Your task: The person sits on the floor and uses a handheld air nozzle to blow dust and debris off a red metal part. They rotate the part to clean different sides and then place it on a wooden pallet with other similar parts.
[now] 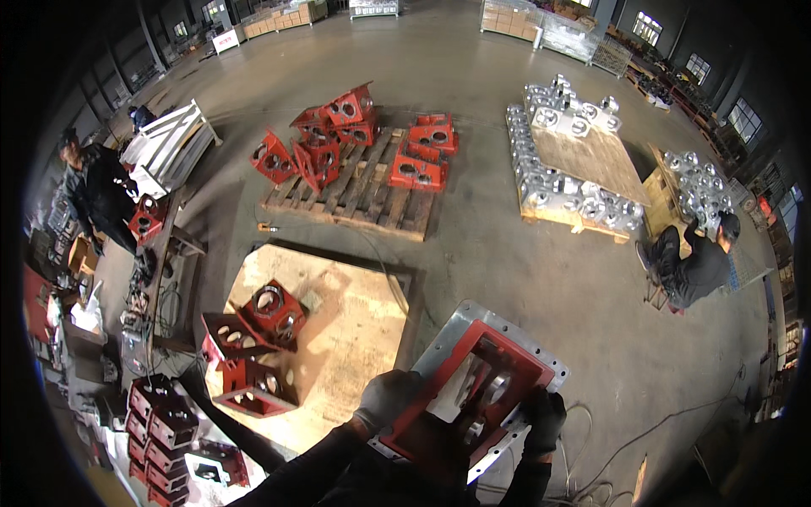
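Both my hands wear grey gloves and hold a large red box-shaped metal housing [515, 362] with a bare silver flange, tilted in front of me. My left hand [390, 397] is closed on its left edge, while my right hand [543, 418] grips the flange on the right; some fingers are hidden. The housing's open side faces up, showing round bores and bright machined faces inside. To the left, several similar red housings [272, 314] lie grouped on a plywood sheet [351, 338].
Beyond the sheet, a wooden pallet [372, 203] bears more red housings. Silver castings [579, 203] surround a board at right, near a seated person [701, 266]. Another person [97, 190] stands by a bench at left. Red housings [156, 439] are stacked lower left; loose cables [591, 486] lie lower right.
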Demonstrator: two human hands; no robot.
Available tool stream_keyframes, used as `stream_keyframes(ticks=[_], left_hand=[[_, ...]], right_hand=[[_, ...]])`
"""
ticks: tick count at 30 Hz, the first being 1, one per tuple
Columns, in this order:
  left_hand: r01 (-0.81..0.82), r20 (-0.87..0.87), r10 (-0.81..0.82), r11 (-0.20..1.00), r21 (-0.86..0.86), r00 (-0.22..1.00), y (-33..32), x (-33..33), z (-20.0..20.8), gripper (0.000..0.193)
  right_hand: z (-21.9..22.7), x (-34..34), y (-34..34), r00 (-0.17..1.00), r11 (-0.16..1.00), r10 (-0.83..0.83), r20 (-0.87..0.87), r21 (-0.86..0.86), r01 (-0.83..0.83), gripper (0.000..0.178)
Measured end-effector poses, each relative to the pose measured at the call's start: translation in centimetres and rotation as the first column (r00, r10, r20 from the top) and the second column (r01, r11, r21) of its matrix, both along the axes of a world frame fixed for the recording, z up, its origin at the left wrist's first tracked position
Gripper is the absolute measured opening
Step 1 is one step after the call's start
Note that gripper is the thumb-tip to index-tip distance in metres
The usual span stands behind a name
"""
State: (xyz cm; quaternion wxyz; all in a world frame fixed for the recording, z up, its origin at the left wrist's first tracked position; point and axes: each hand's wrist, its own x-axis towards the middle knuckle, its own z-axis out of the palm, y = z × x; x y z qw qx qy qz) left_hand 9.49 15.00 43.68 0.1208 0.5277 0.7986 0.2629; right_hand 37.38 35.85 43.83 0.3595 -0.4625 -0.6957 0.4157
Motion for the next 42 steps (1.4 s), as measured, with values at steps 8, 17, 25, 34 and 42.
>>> stream_keyframes(ticks=[8, 17, 25, 34, 42], left_hand=[[-0.221, 0.020, 0.221, 0.965, 0.138, 0.975, 18.0, -12.9, 4.1, 0.016], [-0.669, 0.414, 0.655, 0.731, -0.134, 0.632, 34.7, -22.8, -0.4, 0.045], [-0.803, 0.672, 0.700, 0.533, -0.265, 0.243, 44.3, -28.5, -4.3, 0.052], [-0.869, 0.725, 0.681, 0.419, -0.265, 0.107, 49.0, -42.3, -10.7, 0.057], [-0.889, 0.640, 0.749, 0.161, -0.429, -0.173, 49.0, -50.1, -22.6, 0.044]], right_hand=[[5.3, -15.3, 19.9, 0.974, 0.944, 0.006, -0.226, -0.321, -0.080, 0.022], [-0.8, -36.1, 44.4, 0.943, 0.931, 0.305, -0.132, -0.167, -0.324, 0.022], [-4.1, -49.9, 58.0, 0.875, 0.814, 0.482, -0.047, -0.345, -0.467, 0.010], [-5.1, -71.1, 63.2, 0.740, 0.717, 0.663, 0.110, -0.378, -0.586, 0.016], [-21.3, -86.9, 62.7, 0.595, 0.494, 0.803, -0.020, -0.536, -0.685, 0.013]])
